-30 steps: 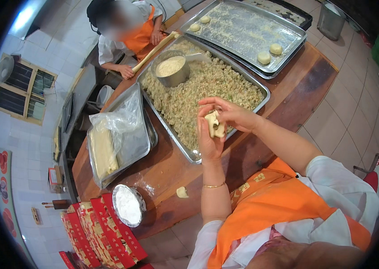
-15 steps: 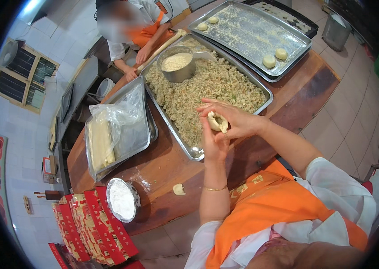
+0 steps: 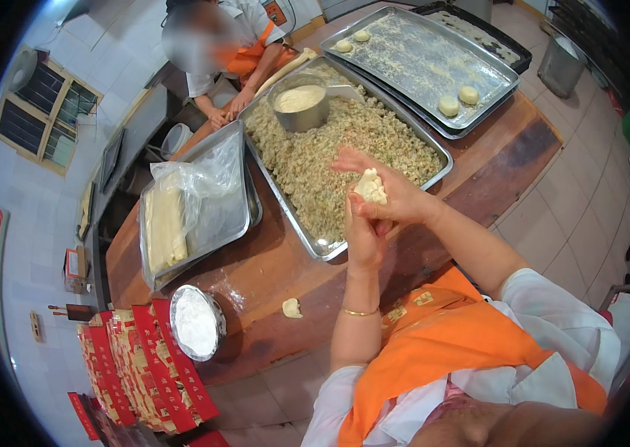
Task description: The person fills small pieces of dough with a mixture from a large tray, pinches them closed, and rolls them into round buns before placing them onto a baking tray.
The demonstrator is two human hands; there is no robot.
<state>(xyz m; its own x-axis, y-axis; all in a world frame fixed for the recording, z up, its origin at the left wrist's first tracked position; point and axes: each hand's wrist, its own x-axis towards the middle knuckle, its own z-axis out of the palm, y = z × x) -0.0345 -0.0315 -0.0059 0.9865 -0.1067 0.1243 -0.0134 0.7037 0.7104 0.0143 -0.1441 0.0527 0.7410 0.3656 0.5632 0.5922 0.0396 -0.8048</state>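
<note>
Near the front edge of the filling tray, I hold a dough bun (image 3: 371, 187) between both hands. Its top is gathered into rough pleats, nearly closed. My left hand (image 3: 366, 232), with a gold bracelet at the wrist, grips it from below, the thumb along its near side. My right hand (image 3: 403, 197) wraps its far and right sides; its outer fingers stretch past the bun and are blurred. Beyond lies the metal tray (image 3: 283, 203) heaped with crumbly filling (image 3: 375, 134). A small dough piece (image 3: 292, 308) rests on the wooden table (image 3: 285, 276) nearby.
A bowl of powder (image 3: 301, 104) sits in the filling. Left are a tray of plastic-covered dough strips (image 3: 166, 223) and a flour bowl (image 3: 197, 324). A tray with several rounds (image 3: 419, 67) stands far right. Across the table, a co-worker's hands (image 3: 229, 112) are near a dough roll (image 3: 285, 73).
The bun's opening, with filling showing before, is now gathered into pleats. My hands have turned it and shifted slightly right. The co-worker's hands have drawn together.
</note>
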